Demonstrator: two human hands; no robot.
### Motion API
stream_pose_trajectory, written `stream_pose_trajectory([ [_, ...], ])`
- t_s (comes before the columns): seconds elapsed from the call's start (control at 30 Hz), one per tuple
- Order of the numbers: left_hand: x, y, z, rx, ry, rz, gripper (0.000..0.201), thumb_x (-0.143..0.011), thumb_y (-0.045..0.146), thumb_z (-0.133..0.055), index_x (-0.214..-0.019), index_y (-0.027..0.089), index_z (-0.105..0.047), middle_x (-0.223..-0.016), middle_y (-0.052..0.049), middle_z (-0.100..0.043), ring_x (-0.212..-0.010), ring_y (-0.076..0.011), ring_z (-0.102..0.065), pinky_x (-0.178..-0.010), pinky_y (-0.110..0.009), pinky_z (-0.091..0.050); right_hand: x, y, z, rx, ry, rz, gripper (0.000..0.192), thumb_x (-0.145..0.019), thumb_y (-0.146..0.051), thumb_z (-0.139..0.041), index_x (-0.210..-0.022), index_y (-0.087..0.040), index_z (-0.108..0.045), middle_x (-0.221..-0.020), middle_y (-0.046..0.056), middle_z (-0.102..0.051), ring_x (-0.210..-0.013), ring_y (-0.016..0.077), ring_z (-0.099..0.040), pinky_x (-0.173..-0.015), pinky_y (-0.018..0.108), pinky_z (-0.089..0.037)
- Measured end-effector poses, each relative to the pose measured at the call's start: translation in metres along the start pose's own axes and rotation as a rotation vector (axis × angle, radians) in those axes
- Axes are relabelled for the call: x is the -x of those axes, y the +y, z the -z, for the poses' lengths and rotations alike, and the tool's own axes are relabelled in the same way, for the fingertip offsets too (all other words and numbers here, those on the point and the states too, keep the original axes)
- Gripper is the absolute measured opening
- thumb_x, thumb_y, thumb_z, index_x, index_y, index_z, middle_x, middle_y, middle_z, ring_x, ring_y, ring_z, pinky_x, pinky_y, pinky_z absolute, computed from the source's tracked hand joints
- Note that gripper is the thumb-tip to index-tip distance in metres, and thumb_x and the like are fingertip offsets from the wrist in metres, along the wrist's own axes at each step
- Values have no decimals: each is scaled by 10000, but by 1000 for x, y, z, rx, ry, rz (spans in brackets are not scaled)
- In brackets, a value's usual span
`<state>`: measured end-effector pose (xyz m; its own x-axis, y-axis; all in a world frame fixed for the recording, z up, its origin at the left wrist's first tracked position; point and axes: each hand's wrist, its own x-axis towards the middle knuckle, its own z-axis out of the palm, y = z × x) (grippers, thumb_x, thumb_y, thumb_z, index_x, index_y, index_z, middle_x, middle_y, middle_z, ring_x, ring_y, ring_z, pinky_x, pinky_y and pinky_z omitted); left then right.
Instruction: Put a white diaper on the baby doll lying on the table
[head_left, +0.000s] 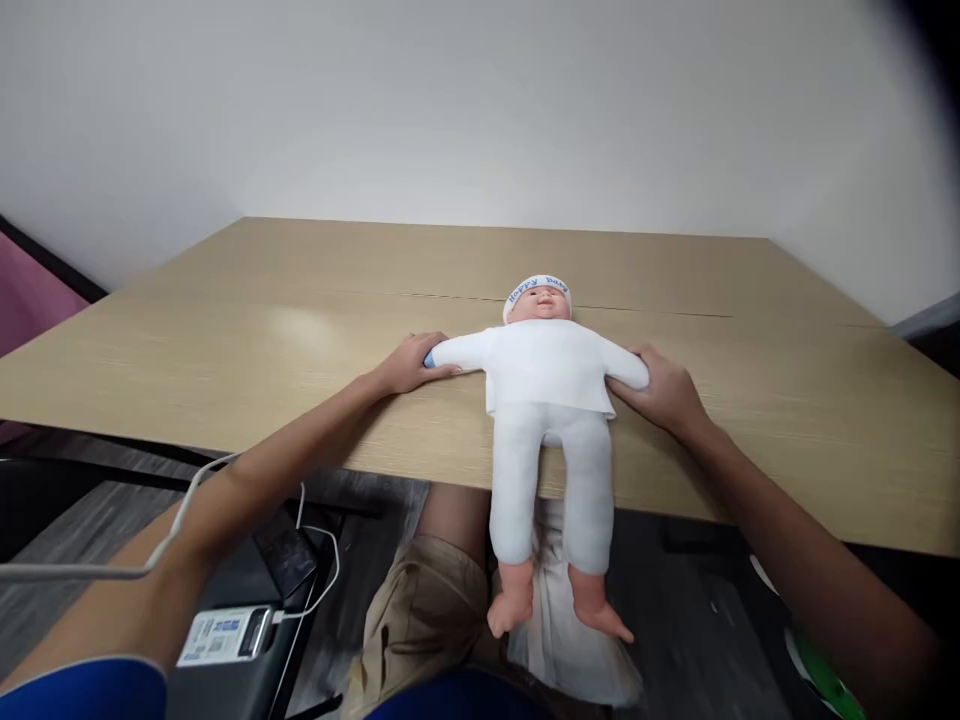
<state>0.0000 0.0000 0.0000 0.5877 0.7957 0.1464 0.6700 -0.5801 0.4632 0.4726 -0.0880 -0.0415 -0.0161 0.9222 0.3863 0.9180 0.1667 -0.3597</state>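
Observation:
A baby doll (551, 365) in a white long-sleeved top, white trousers and a white cap with blue lettering lies face up on the table. Its arms are spread to both sides, and its legs with bare feet hang past the front edge. My left hand (412, 363) grips the end of the doll's sleeve at the left, where a bit of blue shows at the cuff. At the right, my right hand (666, 388) is closed around the other sleeve end. Both of the doll's hands are hidden.
The wooden table (225, 330) reaches back to a pale wall. Below its front edge hangs a whitish translucent bag (570, 650). A white power bank (225, 637) with a white cable (176, 520) and a dark phone-like device (289, 560) lie on a black seat at lower left.

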Motion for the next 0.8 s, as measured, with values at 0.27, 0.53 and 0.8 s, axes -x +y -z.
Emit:
stream_pose_trajectory([
  [0.27, -40, -26, 9, 9, 31, 54, 787, -909, 838, -617, -1293, 154, -675, -1281, -148, -744, -1176, -320, -632, -1100, -432, -455, -47, 7, -18, -35, 41, 21, 520, -896, -524, -688, -1302, -200, -678, -1177, 140, -808, -985, 332, -735, -817, 392, -519],
  [0.53, -90, -65, 6, -89, 247, 49, 725, -938, 775, -666, -1328, 165, -680, -1296, -149, -752, -1180, -336, -647, -1102, -456, -447, -103, 25, -40, -30, 115, 88, 584, -1014, -712, -582, -1194, -179, -739, -1147, 162, -789, -1039, 336, -694, -926, 429, -503],
  [0.8, -144, -87, 1, -213, 381, 85, 596, -1026, 656, -616, -1401, 192, -628, -1401, -148, -723, -1264, -360, -597, -1143, -503, -389, -170, 43, -73, 71, 146, 8, 539, -937, -516, -590, -1330, -152, -647, -1264, 211, -749, -1112, 400, -635, -973, 512, -451],
])
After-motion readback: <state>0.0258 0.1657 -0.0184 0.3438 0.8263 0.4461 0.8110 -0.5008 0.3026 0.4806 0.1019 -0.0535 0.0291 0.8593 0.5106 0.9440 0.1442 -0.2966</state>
